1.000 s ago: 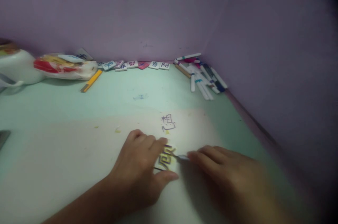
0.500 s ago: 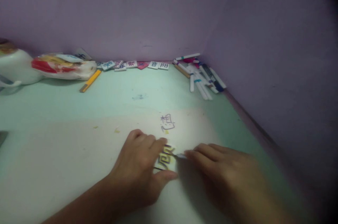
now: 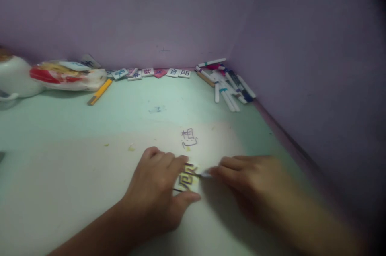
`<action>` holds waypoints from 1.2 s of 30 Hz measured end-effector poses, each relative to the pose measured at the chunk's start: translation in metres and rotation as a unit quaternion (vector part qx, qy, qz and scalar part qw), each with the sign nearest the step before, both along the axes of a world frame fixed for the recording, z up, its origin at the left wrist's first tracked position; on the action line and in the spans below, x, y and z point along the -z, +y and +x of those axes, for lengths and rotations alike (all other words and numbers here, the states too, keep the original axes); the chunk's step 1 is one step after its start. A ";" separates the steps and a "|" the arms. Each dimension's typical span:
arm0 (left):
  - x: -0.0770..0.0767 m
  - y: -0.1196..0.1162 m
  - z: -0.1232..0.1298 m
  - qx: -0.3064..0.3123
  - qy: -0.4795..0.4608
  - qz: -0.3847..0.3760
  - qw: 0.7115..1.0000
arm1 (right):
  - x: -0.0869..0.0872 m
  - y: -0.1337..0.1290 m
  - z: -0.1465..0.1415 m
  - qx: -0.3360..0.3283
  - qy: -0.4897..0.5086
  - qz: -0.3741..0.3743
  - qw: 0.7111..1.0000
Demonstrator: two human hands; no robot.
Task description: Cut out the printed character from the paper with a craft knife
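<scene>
A small white tile (image 3: 188, 178) bearing a yellow character with dark outlines lies on the sheet. My left hand (image 3: 158, 187) is closed round its left side, the thumb along the near edge and the fingers at the far edge. From the right, my right hand (image 3: 244, 177) pinches a slim pointed tool (image 3: 206, 174). The tool's thin dark tip meets the tile's right part; whether it is a blade or a pen is too blurred to tell. Just beyond the tile, a purple character (image 3: 189, 137) is drawn on the pale sheet (image 3: 75, 175).
Character tiles (image 3: 147, 72) line the back wall. Several markers (image 3: 224, 87) are heaped in the right corner. At back left are a yellow cutter-like stick (image 3: 100, 92), a red-and-white plastic packet (image 3: 66, 77) and a white mug (image 3: 18, 77). Yellowish crumbs (image 3: 131, 148) dot the sheet.
The whole view has shifted slightly, moving things a little left and up. My right hand and forearm have tilted flatter, with the tool tip still at the tile. My left hand keeps its hold.
</scene>
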State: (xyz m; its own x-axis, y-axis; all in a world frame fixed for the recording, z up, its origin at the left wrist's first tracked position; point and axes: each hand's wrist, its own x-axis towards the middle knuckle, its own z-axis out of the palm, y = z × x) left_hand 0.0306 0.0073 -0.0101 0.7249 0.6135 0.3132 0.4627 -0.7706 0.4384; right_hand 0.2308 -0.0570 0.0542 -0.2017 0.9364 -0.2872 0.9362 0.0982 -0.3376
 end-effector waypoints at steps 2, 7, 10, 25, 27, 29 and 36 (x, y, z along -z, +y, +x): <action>-0.001 0.001 0.000 0.002 -0.001 -0.001 1.000 | 0.001 0.001 0.000 0.001 -0.011 0.001 1.000; -0.003 0.001 0.000 0.014 0.001 -0.007 1.000 | 0.013 0.003 0.003 -0.030 -0.043 0.089 0.995; -0.004 0.001 0.000 0.014 -0.002 -0.010 1.000 | 0.019 0.003 0.004 -0.066 -0.041 0.171 0.982; -0.002 0.001 0.000 -0.004 0.007 -0.007 1.000 | 0.013 0.008 0.005 -0.041 0.017 0.035 0.998; -0.003 0.001 0.000 -0.007 0.012 -0.010 1.000 | 0.011 0.009 0.006 -0.035 0.037 0.018 0.999; -0.003 0.000 0.001 -0.007 0.015 -0.010 1.000 | 0.011 0.008 0.005 -0.021 0.046 0.004 0.999; -0.004 0.001 0.002 -0.002 0.002 -0.006 1.000 | 0.017 -0.003 -0.001 0.066 0.082 -0.002 0.994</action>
State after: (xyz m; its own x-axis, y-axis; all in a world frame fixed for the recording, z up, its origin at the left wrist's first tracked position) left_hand 0.0322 0.0080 -0.0059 0.7229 0.6206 0.3037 0.4677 -0.7630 0.4461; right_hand 0.2298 -0.0599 0.0374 -0.1215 0.9570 -0.2635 0.8731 -0.0232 -0.4869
